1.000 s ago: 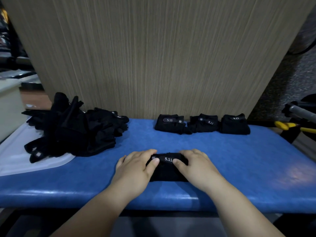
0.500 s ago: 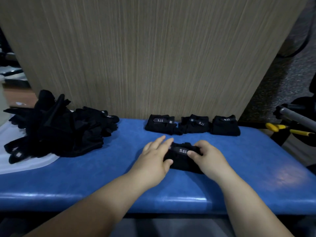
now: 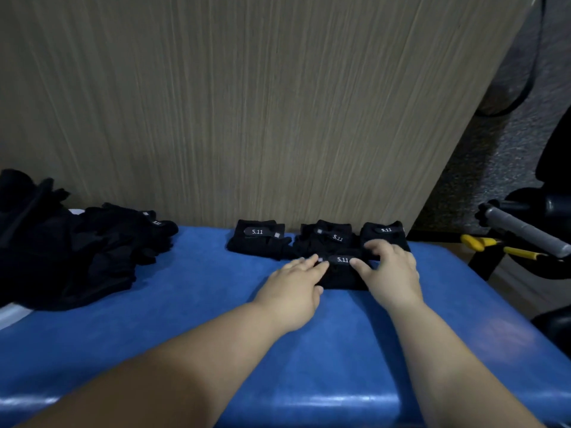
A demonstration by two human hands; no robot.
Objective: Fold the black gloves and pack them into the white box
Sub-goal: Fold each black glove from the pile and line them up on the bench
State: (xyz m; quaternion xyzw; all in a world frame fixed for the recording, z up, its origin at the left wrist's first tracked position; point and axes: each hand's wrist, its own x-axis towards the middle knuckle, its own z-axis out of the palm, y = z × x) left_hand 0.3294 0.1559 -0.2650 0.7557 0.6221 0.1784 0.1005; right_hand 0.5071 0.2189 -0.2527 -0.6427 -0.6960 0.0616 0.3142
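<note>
**A:** Left grip (image 3: 293,291): fingers straight, tips pressed flat to the left end of the folded glove (image 3: 341,274). Not curled round anything.

**B:** And the right grip (image 3: 391,273)?

**A:** Clamped on the right end, by the look. Thumb on the near side by the 5.11 label, fingers hooked over the far corner.

**B:** Whereabouts on the desk (image 3: 185,304)?

**A:** Toward the back edge, right of middle. Just in front of the row of three folded gloves (image 3: 256,239) lined up along the back edge under the wood panel (image 3: 247,103). Touching the middle and right ones or only near them: cannot tell.

**B:** Risks from here?

**A:** If pushed any further back, likely to bump the row and nudge a fold loose. Could also spring open once released: soft fabric, only pressed, nothing locking the fold. Held on one side and merely pressed on the other, so apt to twist or skid on the smooth blue padding.

**B:** Farther out?

**A:** Pile of loose gloves (image 3: 77,251) at the back left corner, well apart, no threat to this one. White edge (image 3: 12,313) beneath the pile, perhaps the box, cannot tell. If so, a carry across the desk for every bundle, with a fair chance of unfolding on the way unless pinched firmly. Yellow-handled pliers (image 3: 494,245) beyond the right edge, out of the way.
</note>
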